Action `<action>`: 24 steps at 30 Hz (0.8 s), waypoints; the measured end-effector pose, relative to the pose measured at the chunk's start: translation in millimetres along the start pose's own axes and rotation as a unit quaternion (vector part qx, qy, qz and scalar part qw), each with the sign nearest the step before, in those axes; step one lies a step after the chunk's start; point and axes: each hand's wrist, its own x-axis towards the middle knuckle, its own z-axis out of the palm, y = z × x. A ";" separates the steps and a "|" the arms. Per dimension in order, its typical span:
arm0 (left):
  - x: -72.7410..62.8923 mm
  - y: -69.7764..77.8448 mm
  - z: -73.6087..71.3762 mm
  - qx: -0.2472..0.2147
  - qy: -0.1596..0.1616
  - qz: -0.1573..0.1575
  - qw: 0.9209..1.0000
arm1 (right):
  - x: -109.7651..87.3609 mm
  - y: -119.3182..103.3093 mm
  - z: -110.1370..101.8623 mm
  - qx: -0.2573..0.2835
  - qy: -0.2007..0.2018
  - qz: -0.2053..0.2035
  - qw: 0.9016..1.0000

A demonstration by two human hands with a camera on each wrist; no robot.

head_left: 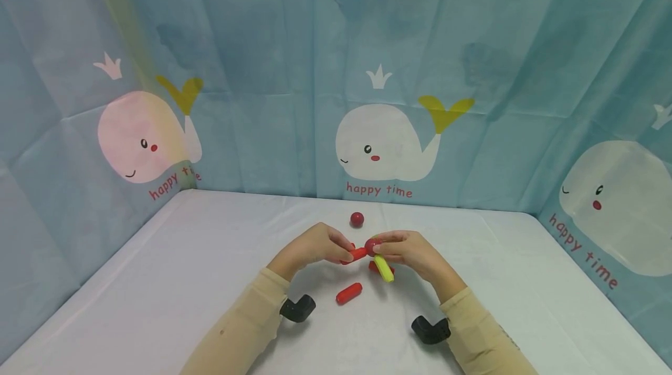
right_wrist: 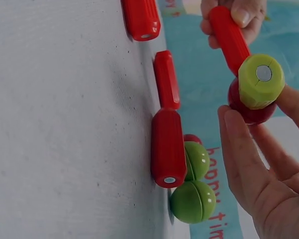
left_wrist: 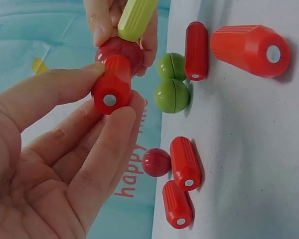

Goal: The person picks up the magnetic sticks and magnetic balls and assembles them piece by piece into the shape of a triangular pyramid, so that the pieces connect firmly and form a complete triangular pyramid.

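Note:
Between the fingers of my left hand (head_left: 317, 245) is a red rod (left_wrist: 113, 84) with a silvery disc on its end; its far end meets a dark red ball (left_wrist: 124, 50). My right hand (head_left: 415, 252) pinches that ball (right_wrist: 254, 112) between thumb and fingers. A yellow-green rod (right_wrist: 261, 82) sticks out from the same ball, joined to it. The three pieces are held up above the white table, and the hands face each other.
Below lie more red rods (head_left: 349, 293), two touching green balls (left_wrist: 172, 95) and another dark red ball (head_left: 357, 219) farther back on the white table (head_left: 220, 258). A whale-printed blue curtain (head_left: 262, 72) hangs behind. Black angled pieces (head_left: 298, 308) sit at both wrists.

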 end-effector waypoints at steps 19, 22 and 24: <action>2.2 -2.8 2.7 0.003 -0.005 0.011 1.000 | 1.2 1.7 -2.8 0.001 -0.006 -0.001 1.000; 2.3 -2.4 2.8 0.000 -0.003 0.011 1.000 | 0.5 0.9 -3.1 0.003 -0.001 -0.001 1.000; 2.6 -2.0 3.0 -0.002 0.000 0.011 1.000 | -0.4 0.1 -3.5 0.005 0.002 0.000 1.000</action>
